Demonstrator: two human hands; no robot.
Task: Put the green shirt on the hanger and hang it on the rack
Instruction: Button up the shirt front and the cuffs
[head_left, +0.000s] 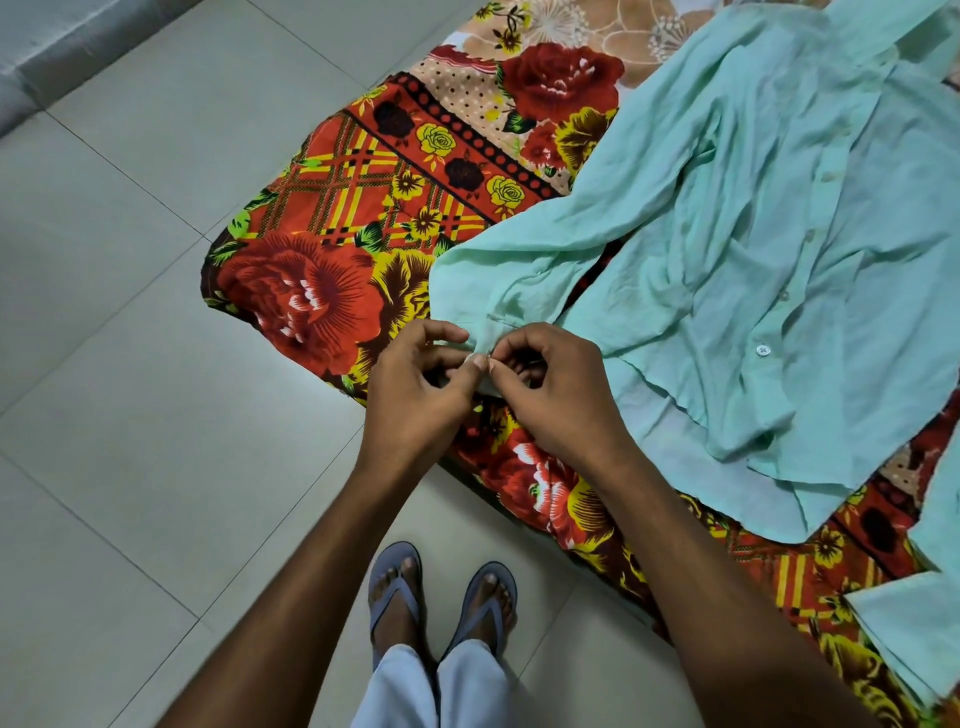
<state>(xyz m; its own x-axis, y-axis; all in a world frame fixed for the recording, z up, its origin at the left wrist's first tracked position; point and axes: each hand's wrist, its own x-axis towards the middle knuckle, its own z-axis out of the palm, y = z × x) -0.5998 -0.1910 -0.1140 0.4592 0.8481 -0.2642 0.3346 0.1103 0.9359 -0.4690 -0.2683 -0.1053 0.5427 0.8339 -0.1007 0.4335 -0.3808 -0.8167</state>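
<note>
- The left hand (415, 384) and right hand (550, 395) meet fingertip to fingertip, both pinching the cuff (480, 345) at the end of one sleeve of the green shirt (769, 249).
- From that pinch the sleeve (561, 234) runs up and to the right, away from the person, to the shoulder.
- The shirt's body lies flat to the right of the hands, front up, its button placket (795, 270) running from the far collar down towards the near hem; a white button (762, 350) shows near the hem.
- No label or writing can be read.
- Under the shirt lies a floral bedsheet (322, 291); left of the hands is tiled floor (130, 312).
</note>
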